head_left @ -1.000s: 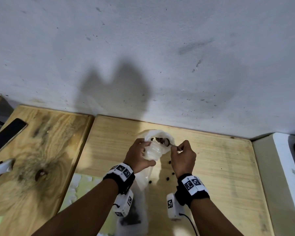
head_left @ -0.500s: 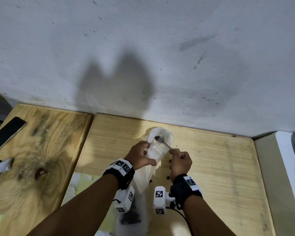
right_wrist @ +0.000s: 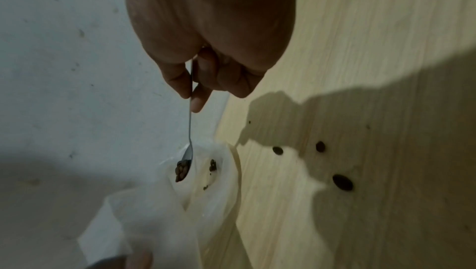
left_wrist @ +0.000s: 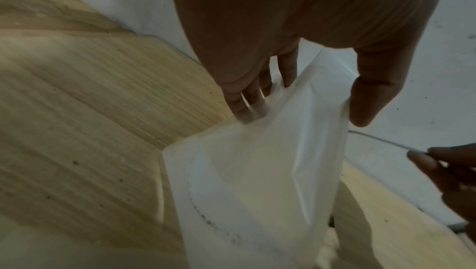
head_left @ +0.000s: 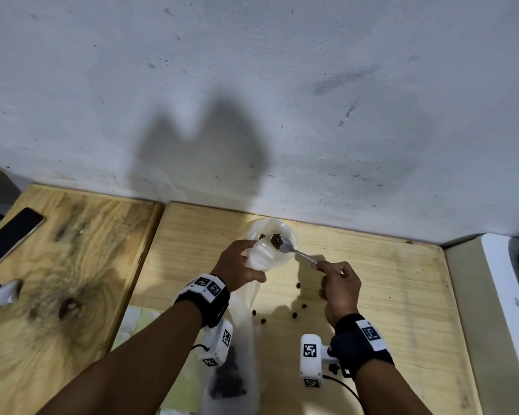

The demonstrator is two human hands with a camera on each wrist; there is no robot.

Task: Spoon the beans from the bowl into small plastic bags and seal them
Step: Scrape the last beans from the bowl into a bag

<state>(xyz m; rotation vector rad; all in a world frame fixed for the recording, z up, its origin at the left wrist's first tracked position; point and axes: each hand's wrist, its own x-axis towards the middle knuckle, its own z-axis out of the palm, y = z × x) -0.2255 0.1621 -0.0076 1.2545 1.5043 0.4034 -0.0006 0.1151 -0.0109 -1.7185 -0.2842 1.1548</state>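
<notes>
A wooden table (head_left: 387, 295) set against a grey wall carries the work. At the bottom centre of the head view a bag with dark beans (head_left: 228, 381) is seen. Spilled beans (head_left: 294, 315) lie loose at lower centre. Above them, an open bag (head_left: 270, 250) is gripped by the left hand (head_left: 237, 269), and a loaded spoon (head_left: 285, 245) is pinched by the right hand (head_left: 339, 290) over its mouth. Filling appears under way; sealing is left. No bowl is visible.
</notes>
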